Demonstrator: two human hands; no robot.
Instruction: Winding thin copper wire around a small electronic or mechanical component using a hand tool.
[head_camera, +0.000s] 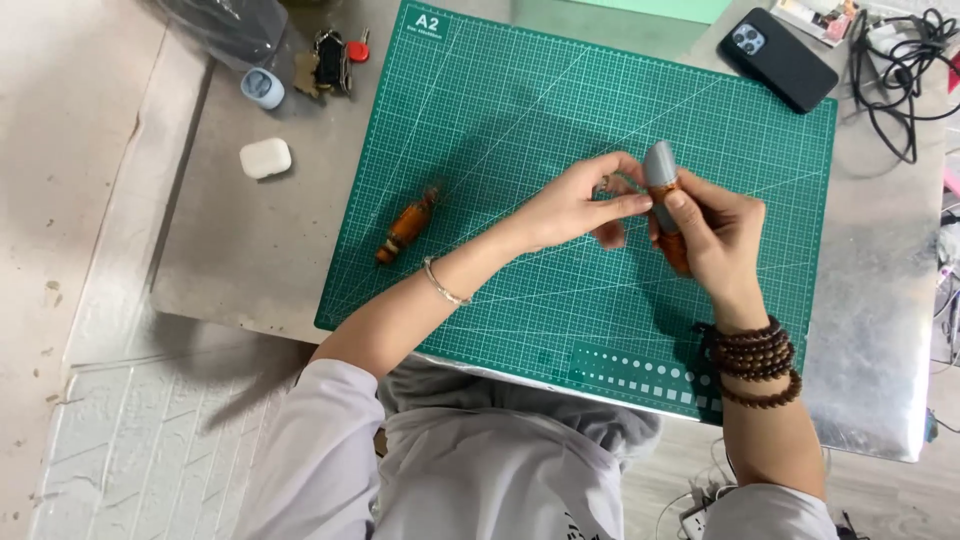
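Note:
My right hand (715, 235) grips a small grey and orange-brown cylindrical piece (660, 175), holding it upright over the green cutting mat (520, 110). My left hand (575, 205) reaches in from the left, its fingertips pinching at the side of that piece near its grey top. A second orange-brown oblong piece with dark ends (405, 228) lies alone on the mat, well to the left of both hands. Dark wooden bead bracelets wrap my right wrist, and a thin bangle sits on my left.
Off the mat at the left lie a white earbud case (265, 158), a small pale blue case (263, 88) and a key bunch (330, 60). A black phone (778, 58) and tangled black cables (900, 70) lie at the far right. The table's front edge is close.

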